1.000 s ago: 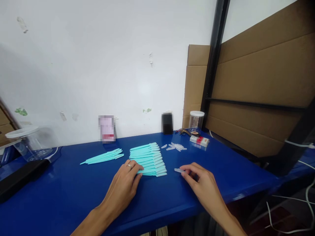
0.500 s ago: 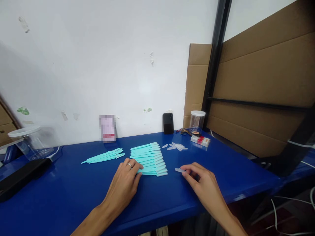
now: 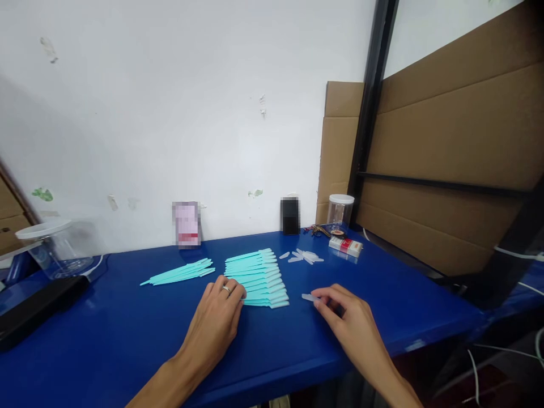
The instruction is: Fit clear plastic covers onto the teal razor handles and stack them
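A row of turquoise sticks with pale, flattened ends (image 3: 255, 273) lies side by side on the blue table. My left hand (image 3: 221, 303), a ring on one finger, is curled over the left ends of the nearest sticks. Its fingers are closed on a stick there, and the grip is partly hidden. To the right of the row, my right hand (image 3: 351, 318) pinches a small translucent white cap (image 3: 307, 297) between thumb and fingertips, apart from the sticks. Several similar loose caps (image 3: 306, 256) lie in a small heap beyond it.
More turquoise sticks (image 3: 181, 273) form a bundle at left. Along the back stand a pixelated pink card (image 3: 187, 225), a dark upright object (image 3: 290, 216) and a lidded clear jar (image 3: 340, 211), near a red-and-white box (image 3: 345, 246). Far left are another jar (image 3: 59, 249) and a black case (image 3: 42, 306).
My left fingers have shifted slightly and curl more over the stick ends. My right hand still pinches the cap in nearly the same spot. The whole view has moved slightly.
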The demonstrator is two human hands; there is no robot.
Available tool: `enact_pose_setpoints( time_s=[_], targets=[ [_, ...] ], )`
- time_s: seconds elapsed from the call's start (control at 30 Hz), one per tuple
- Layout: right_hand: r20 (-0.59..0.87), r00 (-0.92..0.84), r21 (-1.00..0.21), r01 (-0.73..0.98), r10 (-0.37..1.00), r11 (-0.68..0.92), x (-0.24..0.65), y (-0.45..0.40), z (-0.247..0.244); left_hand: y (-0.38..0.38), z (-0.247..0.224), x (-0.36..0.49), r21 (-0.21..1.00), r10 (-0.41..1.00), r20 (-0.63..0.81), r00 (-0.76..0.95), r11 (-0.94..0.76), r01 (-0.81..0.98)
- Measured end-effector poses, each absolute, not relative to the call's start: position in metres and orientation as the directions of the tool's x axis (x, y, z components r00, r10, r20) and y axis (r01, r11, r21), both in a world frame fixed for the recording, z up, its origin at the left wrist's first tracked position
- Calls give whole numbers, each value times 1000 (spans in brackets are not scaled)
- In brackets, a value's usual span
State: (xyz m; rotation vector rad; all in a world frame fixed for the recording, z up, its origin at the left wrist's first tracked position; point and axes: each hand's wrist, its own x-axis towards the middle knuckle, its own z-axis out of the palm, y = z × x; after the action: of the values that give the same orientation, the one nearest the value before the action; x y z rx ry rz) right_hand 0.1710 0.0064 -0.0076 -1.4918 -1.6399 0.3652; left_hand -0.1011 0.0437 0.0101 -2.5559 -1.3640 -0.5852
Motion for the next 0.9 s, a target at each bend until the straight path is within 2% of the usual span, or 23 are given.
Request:
enact_pose_setpoints(
  time_s=[0.2, 0.5, 0.73, 0.9],
  targets=[
    [411, 90, -707, 660, 907, 255, 170, 7, -9, 43, 10, -101, -24, 752, 419, 509, -551, 834],
    [432, 89, -689, 675, 897, 265, 170, 8, -9, 44, 10, -101, -22, 751, 430, 502, -547, 837],
    [469, 92, -661, 696, 878, 280, 177, 11, -20, 35, 13, -96, -2, 780, 423, 461, -508, 861],
    [482, 101, -666, 687, 871, 289, 189, 23, -37, 38, 24, -106, 49, 797, 471, 379, -453, 890]
  ],
)
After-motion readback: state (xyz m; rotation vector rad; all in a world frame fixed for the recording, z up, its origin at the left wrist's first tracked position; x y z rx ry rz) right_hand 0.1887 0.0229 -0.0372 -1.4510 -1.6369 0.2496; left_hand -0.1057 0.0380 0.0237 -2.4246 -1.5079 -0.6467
